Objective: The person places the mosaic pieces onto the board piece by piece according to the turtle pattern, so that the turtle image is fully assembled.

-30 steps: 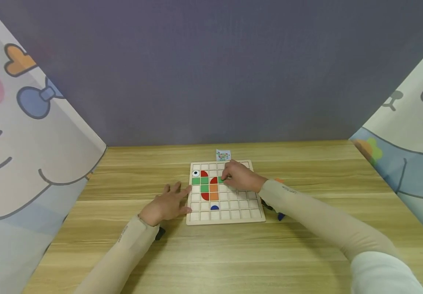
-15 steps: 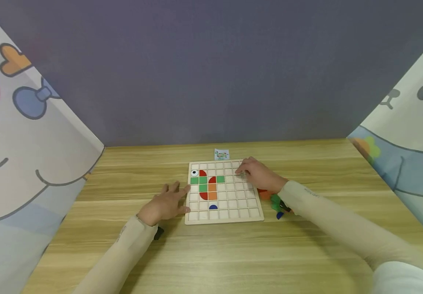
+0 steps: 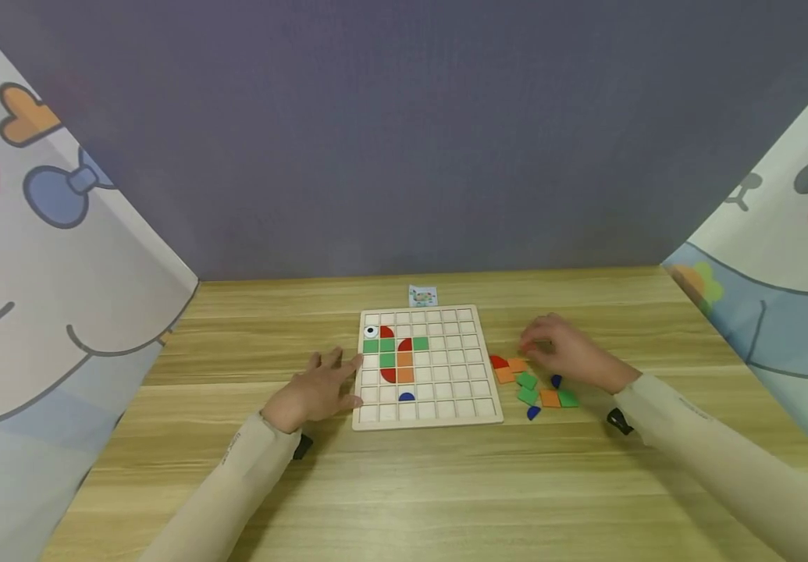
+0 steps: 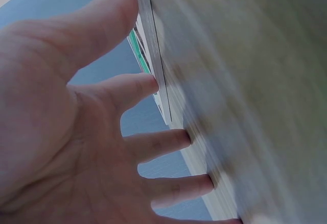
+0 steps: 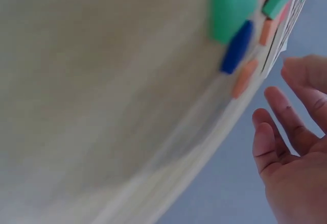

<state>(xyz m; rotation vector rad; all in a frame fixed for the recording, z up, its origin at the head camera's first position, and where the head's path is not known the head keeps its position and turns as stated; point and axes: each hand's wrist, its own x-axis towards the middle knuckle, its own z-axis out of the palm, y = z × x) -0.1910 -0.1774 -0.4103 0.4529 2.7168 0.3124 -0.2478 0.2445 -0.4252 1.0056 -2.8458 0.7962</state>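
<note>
A wooden grid board point(image 3: 451, 394) lies on the table with several flat pieces in its cells. Green squares point(image 3: 387, 360), red quarter-rounds point(image 3: 389, 375), orange squares point(image 3: 405, 368), a blue half-round point(image 3: 407, 396) and a white eye piece point(image 3: 371, 331) show on it. My left hand point(image 3: 312, 394) rests spread at the board's left edge, thumb and index finger touching its rim. Right of the board, my right hand point(image 3: 572, 355) hovers over the loose pieces, fingers loosely bent. In the right wrist view nothing shows between its fingers point(image 5: 286, 112).
Loose pieces lie right of the board: green squares point(image 3: 527, 396), orange squares point(image 3: 549, 399), a red one point(image 3: 499, 362) and blue half-rounds point(image 3: 533, 412). A small picture card point(image 3: 422, 296) lies behind the board. A grey partition point(image 3: 418, 140) stands at the table's back.
My right hand has moved off the green square on the board, rightward past the board's edge to above the loose pieces, uncovering them. My left hand has stayed in place.
</note>
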